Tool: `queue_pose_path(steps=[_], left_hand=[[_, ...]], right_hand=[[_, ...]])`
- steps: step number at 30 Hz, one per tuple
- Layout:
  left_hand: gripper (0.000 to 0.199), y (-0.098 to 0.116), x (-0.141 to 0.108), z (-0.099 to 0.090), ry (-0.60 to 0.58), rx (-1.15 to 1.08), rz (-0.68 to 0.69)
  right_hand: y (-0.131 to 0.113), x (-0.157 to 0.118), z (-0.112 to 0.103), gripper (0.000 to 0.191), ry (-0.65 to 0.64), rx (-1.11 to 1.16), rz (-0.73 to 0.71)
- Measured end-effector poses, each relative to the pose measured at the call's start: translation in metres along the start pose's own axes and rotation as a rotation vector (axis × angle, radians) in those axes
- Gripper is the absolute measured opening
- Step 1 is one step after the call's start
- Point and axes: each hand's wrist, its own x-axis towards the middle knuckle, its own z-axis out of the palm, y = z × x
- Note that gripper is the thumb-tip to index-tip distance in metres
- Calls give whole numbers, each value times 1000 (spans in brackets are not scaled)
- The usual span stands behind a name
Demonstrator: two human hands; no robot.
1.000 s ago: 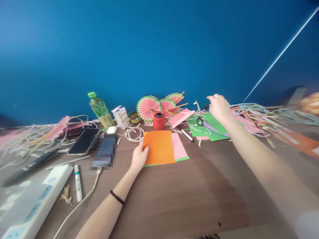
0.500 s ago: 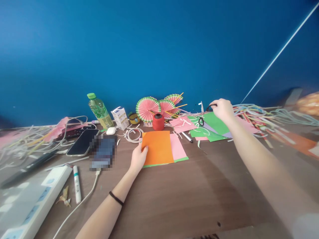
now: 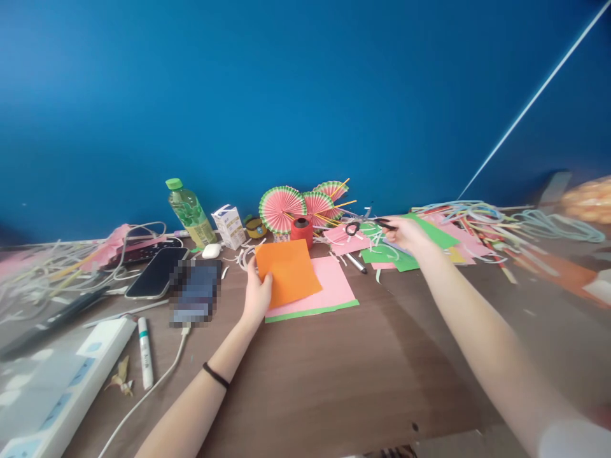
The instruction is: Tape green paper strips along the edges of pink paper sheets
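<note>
Near the table's middle, our left hand (image 3: 255, 298) pinched the orange sheet (image 3: 286, 271), lifting it off the pink one (image 3: 329, 289); farther right, our right hand (image 3: 405, 233) gripped scissors (image 3: 365, 225) (blades leftward).

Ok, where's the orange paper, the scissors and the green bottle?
orange paper (image 3: 289, 272), head view, middle of the sheet held by the left hand.
scissors (image 3: 354, 228), head view, on the black handle loop, beside the right hand.
green bottle (image 3: 189, 213), head view, on its clear body below the cap.
</note>
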Motion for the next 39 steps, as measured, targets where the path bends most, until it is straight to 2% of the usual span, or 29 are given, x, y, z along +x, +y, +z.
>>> queue_pose_path(steps=[2, 3, 6, 7, 9, 12, 14, 18, 21, 23, 26, 29, 34, 37, 39], left_hand=[[71, 5, 3, -3, -44, 1, 10], [66, 9, 6, -4, -70, 6, 7], [34, 23, 15, -2, -128, 16, -73], [29, 28, 18, 0, -145, 4, -91], [34, 36, 25, 5, -212, -53, -148], [50, 46, 29, 13, -317, -150, -259], [49, 49, 29, 17, -349, -107, -220], [36, 47, 29, 24, -431, 114, -42], [28, 45, 29, 25, -459, 179, -29], [25, 45, 29, 22, -463, 195, -23], [25, 50, 30, 15, -520, 252, 14], [28, 56, 29, 9, -631, 317, 39], [31, 62, 24, 7, -744, 343, 20], [31, 61, 24, 8, -749, 382, 47], [30, 60, 24, 8, -749, 412, 61]], right_hand=[[15, -6, 13, 17, -62, 75, 17], [22, -10, 21, 17, -95, 109, 20], [38, -26, 48, 19, -163, 190, 21], [42, -33, 56, 21, -184, 228, 22], [48, -45, 71, 18, -279, 330, 90], [54, -60, 87, 16, -329, 348, 126], [59, -68, 95, 15, -340, 333, 100], [69, -76, 102, 15, -407, 306, 70], [68, -75, 100, 22, -505, 192, 79], [62, -70, 94, 22, -531, 12, 49], [49, -55, 86, 21, -438, -249, -100], [37, -40, 86, 29, -369, -319, -218], [26, -35, 104, 42, -408, -385, -142], [26, -37, 112, 33, -441, -393, -145], [27, -37, 112, 25, -403, -417, -202]])
